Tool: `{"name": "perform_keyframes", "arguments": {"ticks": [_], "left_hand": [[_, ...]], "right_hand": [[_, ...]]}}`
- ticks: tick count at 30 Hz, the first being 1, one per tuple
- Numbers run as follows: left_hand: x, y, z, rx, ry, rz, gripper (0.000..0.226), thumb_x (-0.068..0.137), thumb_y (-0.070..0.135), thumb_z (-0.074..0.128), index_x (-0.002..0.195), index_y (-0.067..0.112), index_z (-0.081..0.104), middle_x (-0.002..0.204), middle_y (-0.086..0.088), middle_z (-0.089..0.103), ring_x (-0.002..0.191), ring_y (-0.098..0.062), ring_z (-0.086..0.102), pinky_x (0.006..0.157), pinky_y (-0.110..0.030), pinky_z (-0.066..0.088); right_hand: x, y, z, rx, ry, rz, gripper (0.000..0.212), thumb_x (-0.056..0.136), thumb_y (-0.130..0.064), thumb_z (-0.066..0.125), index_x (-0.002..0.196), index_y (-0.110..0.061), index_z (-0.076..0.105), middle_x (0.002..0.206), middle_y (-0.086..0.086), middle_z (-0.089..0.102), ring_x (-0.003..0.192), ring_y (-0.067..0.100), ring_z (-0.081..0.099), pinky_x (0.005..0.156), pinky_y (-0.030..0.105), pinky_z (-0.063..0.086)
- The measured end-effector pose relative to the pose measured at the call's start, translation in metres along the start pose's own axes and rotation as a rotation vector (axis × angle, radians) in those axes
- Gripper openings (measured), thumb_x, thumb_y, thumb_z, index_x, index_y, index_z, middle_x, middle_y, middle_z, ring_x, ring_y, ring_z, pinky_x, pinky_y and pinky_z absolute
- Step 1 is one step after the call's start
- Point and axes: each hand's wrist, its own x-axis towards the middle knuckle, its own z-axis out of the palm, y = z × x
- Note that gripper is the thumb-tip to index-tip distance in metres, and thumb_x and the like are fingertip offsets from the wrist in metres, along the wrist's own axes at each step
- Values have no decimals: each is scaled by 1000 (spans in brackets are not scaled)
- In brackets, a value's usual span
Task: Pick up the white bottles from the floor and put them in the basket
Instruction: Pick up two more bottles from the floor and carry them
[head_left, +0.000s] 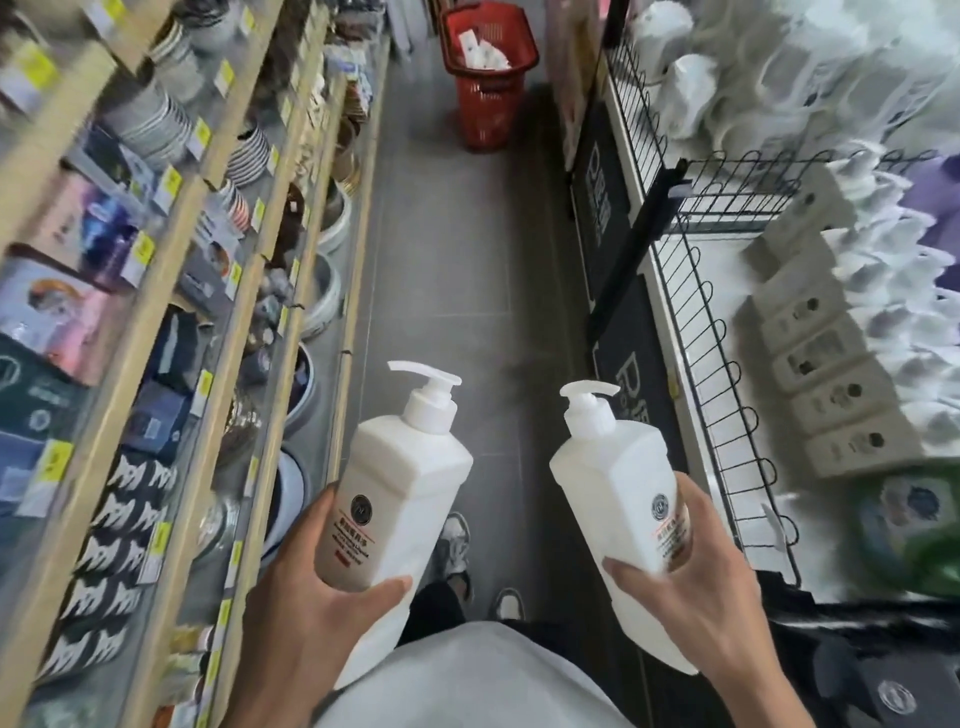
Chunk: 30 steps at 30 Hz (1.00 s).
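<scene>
I stand in a shop aisle with a white pump bottle in each hand. My left hand (311, 618) grips the lower part of one white bottle (405, 493), its pump head pointing up and away. My right hand (696, 597) grips the other white bottle (618, 499), tilted slightly left. Both bottles are off the floor, at about waist height. The red basket (488, 119) stands on the grey floor far ahead, at the end of the aisle, with white bottles lying inside it.
Wooden shelves (171, 291) with bowls, plates and boxed goods line the left side. A black wire rack (701, 291) holding white packs and boxes lines the right. The grey tiled floor (457, 249) runs between them to the basket. My shoes show below.
</scene>
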Motion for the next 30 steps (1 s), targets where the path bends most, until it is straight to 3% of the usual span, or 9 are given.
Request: {"name": "perform_keyframes", "arguments": {"ticks": [3,7,11,15,19,21,25,28,30], "left_hand": [[41,6,-6,-30,-17,18,98,39,57,81,122,77,34,121,24,62,108,-13,62,95,-48,52],[91,18,-22,-25,-24,37,105,50,37,95,130,64,32,123,19,63,109,-14,64,95,-46,52],[147,27,-40,-33,-38,74,103,43,52,87,132,61,35,118,25,63,106,-14,65,94,-46,54],[197,37,-53,-7,-42,133,102,53,38,93,132,66,35,119,25,59,108,-15,62,93,-42,50],[239,52,-63,-12,-2,131,104,59,28,94,143,49,36,121,17,60,107,-17,61,89,-40,49],[262,58,-66,-13,1,123,106,59,32,95,146,47,35,123,14,60,107,-19,60,90,-41,49],[307,83,-67,9,36,90,111,51,49,88,147,44,34,132,7,61,111,-21,60,96,-49,51],[337,102,-63,-29,27,74,112,48,54,83,146,51,30,126,10,62,107,-20,62,92,-47,52],[357,115,-60,-42,21,46,105,45,58,80,139,64,32,120,16,63,103,-17,64,89,-45,53]], "right_hand": [[37,-24,10,-45,-12,-31,95,61,-35,90,126,-63,27,103,-34,54,85,-2,59,82,36,50],[77,-61,23,-78,-1,-47,93,62,-36,89,132,-55,31,113,-28,55,90,7,60,84,39,52],[115,-99,38,-123,-8,-113,92,63,-37,88,133,-53,31,116,-27,55,93,10,60,82,37,52],[147,-128,50,-120,-1,-110,93,64,-35,89,132,-56,30,116,-28,54,91,5,58,82,32,47],[181,-151,58,-106,3,-90,92,63,-36,89,126,-62,27,108,-42,50,87,-16,54,80,28,44],[203,-162,60,-105,-13,-81,93,63,-37,89,128,-62,26,109,-45,48,86,-18,53,80,29,44],[253,-179,61,-92,-21,-73,93,63,-37,88,134,-55,31,111,-30,57,87,-12,55,78,30,44],[296,-188,62,-69,-31,-104,92,63,-36,89,135,-53,34,112,-27,58,87,-8,58,80,32,47],[326,-195,60,-67,-59,-108,93,63,-36,89,136,-52,33,113,-26,57,87,1,59,82,35,48]]}}
